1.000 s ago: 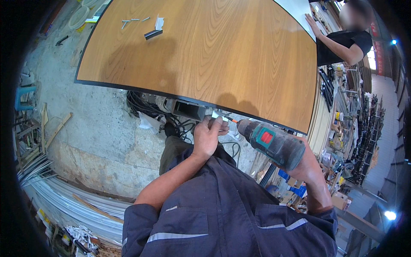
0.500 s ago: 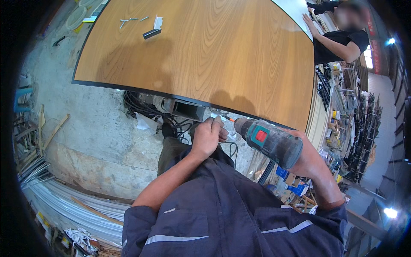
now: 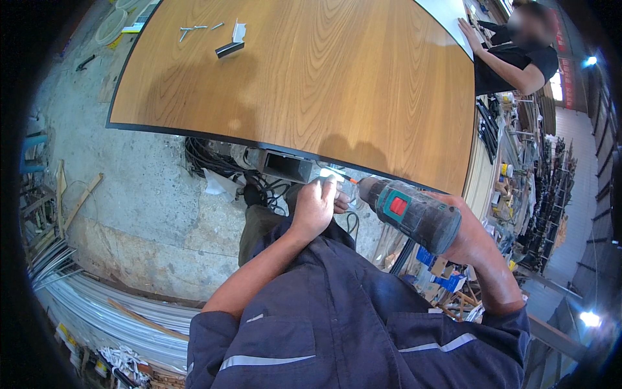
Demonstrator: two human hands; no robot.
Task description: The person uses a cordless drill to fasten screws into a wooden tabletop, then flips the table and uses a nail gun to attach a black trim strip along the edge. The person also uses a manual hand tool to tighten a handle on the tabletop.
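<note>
My right hand (image 3: 465, 235) is wrapped round the grip of a dark grey and green cordless drill (image 3: 418, 217) with a red patch on top. The drill points left, its thin bit (image 3: 350, 179) showing an orange band. At the tip of the bit, my left hand (image 3: 315, 211) pinches a small, pale, shiny piece (image 3: 330, 174); its kind is hard to make out. Both hands are just below the near edge of a wood-grain panel (image 3: 291, 84) with black edging. Fingers of the left hand partly hide the piece.
Several screws (image 3: 194, 28) and a small black-and-white bracket (image 3: 230, 48) lie on the panel. A hollow metal tube (image 3: 285, 166) and black cables (image 3: 210, 159) are beneath its edge. Another person (image 3: 512, 61) leans on a white panel at the far right. Long pale profiles (image 3: 123, 308) lie lower left.
The drill has shifted slightly to the right and down. My left fingers have turned a little, and more of the pale piece shows bright above them.
</note>
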